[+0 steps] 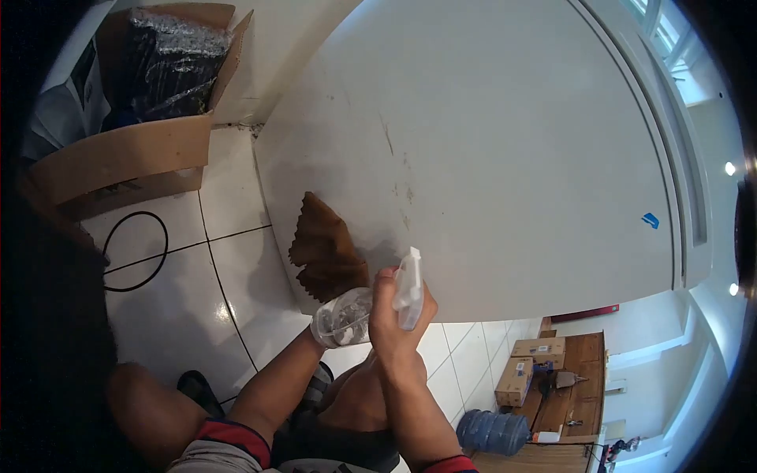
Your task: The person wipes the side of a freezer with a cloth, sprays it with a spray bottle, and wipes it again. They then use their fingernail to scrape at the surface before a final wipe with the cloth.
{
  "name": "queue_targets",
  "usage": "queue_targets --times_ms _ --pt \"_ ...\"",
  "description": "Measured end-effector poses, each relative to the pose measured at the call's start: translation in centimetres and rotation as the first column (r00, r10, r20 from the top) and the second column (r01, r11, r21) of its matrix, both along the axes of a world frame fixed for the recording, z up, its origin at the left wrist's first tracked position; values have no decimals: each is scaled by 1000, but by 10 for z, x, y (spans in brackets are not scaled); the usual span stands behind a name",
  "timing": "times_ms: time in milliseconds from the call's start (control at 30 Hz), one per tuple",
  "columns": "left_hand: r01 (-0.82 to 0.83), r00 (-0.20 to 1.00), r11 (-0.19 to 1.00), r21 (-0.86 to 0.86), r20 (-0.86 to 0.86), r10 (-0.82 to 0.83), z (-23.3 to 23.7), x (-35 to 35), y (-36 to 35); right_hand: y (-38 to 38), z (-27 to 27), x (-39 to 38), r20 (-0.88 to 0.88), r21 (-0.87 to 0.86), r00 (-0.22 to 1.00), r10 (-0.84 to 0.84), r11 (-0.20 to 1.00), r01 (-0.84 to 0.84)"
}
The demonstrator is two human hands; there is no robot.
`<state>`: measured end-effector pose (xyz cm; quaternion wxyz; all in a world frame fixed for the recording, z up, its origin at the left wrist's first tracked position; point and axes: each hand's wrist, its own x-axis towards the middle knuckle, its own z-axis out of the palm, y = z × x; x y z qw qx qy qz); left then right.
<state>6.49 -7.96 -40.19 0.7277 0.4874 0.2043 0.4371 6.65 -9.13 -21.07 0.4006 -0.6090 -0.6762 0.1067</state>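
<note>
I have the clear spray bottle (343, 319) in the right hand (394, 311), which is wrapped firmly around its white trigger head (409, 293). The left hand is hidden past the wrist behind the bottle, so I cannot tell its grip. Just beyond them a brown cloth (327, 248) shows against a white panel (505, 158). Farther out, left of the hands, sits an open cardboard box (126, 158); to their right, a blue water jug (494, 432).

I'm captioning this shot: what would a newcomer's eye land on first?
Probably the large white panel filling the middle, with dark scuffs left of its centre. Next, the clear spray bottle in the right hand at bottom centre, and the brown cloth at the panel's lower left.
</note>
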Motion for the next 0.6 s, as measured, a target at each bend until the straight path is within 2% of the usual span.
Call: queue_targets --times_ms 67,200,300,367,467,533,600 --pt "-15 1000 1000 10 -12 15 2 -1 4 1 -1 -2 -108 30 993 -51 998 55" --pt "-45 998 999 24 -52 46 6 1 12 -8 1 4 -33 -33 997 -66 997 65" --pt "-86 991 995 52 -96 91 10 2 24 -15 0 6 -104 56 993 -62 996 68" --pt "-119 985 991 64 -120 126 12 1 33 -21 10 9 -100 -3 989 -107 994 107" --pt "-152 973 986 74 -166 163 10 4 40 -23 22 16 -103 33 990 -92 995 95" --pt "-170 961 983 72 -208 181 3 7 40 -24 27 18 -135 56 987 -87 994 96" --pt "-191 944 980 64 -262 201 -5 9 35 -29 32 17 -222 -20 970 -102 995 100"
